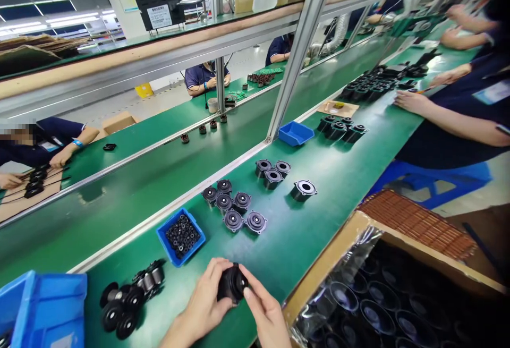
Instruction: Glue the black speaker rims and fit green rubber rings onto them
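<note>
In front of me, close to the table's near edge, my left hand (207, 299) is wrapped round a black round housing (228, 286). My right hand (263, 306) grips the same housing from the right, thumb and fingers at its stepped round end. Beyond my hands stands a group of black flanged housings (233, 220) with round stepped tops. To the left are black discs (126, 324) and spool-like parts with silvery middles (149, 280). A small blue bin (164, 242) holds many little black rings (182, 235).
A large blue bin (59, 311) stands at the lower left. On the right, a cardboard box (319, 268) lined with plastic holds black round parts. More open-topped housings (304, 188) stand farther along. Several people work nearby; one co-worker's hand (412, 101) is at the right. A metal post (292, 66) rises behind.
</note>
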`<control>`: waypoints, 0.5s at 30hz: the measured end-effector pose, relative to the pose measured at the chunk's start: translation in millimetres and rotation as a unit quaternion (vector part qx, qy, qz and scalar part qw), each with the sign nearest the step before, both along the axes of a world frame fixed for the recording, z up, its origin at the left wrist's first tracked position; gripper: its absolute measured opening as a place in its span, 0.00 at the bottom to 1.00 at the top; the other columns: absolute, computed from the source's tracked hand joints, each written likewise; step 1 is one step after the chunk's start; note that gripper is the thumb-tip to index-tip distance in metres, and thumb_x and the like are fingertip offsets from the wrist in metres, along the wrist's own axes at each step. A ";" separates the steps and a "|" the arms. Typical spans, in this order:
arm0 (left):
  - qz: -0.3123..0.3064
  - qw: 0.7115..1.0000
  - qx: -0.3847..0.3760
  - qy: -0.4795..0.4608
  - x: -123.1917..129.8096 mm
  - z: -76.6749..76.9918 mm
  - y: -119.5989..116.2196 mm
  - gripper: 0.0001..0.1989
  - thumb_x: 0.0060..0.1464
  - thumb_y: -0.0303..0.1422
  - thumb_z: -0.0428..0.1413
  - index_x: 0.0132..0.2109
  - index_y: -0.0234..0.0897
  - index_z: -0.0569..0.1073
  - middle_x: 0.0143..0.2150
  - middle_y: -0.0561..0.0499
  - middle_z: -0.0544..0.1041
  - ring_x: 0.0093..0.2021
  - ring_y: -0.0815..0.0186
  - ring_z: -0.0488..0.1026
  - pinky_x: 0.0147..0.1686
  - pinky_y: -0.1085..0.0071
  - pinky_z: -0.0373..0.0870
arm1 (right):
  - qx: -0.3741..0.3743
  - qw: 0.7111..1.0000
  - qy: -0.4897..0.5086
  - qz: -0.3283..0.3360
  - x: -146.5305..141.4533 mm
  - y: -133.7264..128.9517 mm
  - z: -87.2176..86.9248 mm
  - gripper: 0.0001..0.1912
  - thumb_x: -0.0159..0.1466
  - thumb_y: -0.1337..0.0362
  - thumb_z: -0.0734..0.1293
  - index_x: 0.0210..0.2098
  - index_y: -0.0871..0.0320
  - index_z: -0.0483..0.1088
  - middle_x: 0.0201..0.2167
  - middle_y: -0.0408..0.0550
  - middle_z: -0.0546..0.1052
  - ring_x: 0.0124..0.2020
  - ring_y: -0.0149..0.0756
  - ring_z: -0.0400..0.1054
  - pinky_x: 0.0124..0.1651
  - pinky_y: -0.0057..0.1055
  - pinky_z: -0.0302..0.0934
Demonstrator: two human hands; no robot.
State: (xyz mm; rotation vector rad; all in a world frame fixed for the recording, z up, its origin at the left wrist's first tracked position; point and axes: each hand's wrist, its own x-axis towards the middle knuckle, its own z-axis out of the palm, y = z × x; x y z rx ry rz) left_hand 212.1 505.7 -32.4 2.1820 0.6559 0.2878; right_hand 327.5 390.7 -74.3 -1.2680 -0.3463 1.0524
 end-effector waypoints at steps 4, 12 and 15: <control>0.118 0.968 -0.148 -0.165 -7.8 -67.8 -12.4 0.26 0.55 0.44 0.60 0.56 0.42 0.63 0.57 0.41 0.71 0.60 0.52 0.68 0.58 0.56 0.67 | -0.007 0.982 -0.189 0.020 3.6 9.1 -14.6 0.21 0.59 0.54 0.72 0.51 0.46 0.76 0.53 0.49 0.76 0.57 0.50 0.65 0.61 0.45 0.59; 0.174 0.919 -0.326 -0.140 -28.9 -73.1 -18.6 0.26 0.59 0.49 0.51 0.60 0.42 0.68 0.63 0.44 0.69 0.64 0.51 0.64 0.65 0.52 0.57 | 0.004 0.975 -0.220 -0.016 -15.6 10.2 -34.0 0.19 0.61 0.48 0.69 0.49 0.46 0.77 0.58 0.48 0.72 0.61 0.53 0.59 0.65 0.48 0.52; 0.217 0.915 -0.325 -0.102 -20.2 -62.4 -17.6 0.20 0.60 0.44 0.51 0.56 0.41 0.70 0.56 0.44 0.75 0.52 0.55 0.73 0.56 0.58 0.68 | -0.009 0.989 -0.138 -0.048 -18.1 10.3 -40.3 0.22 0.64 0.45 0.65 0.48 0.50 0.78 0.61 0.50 0.68 0.61 0.50 0.61 0.63 0.42 0.57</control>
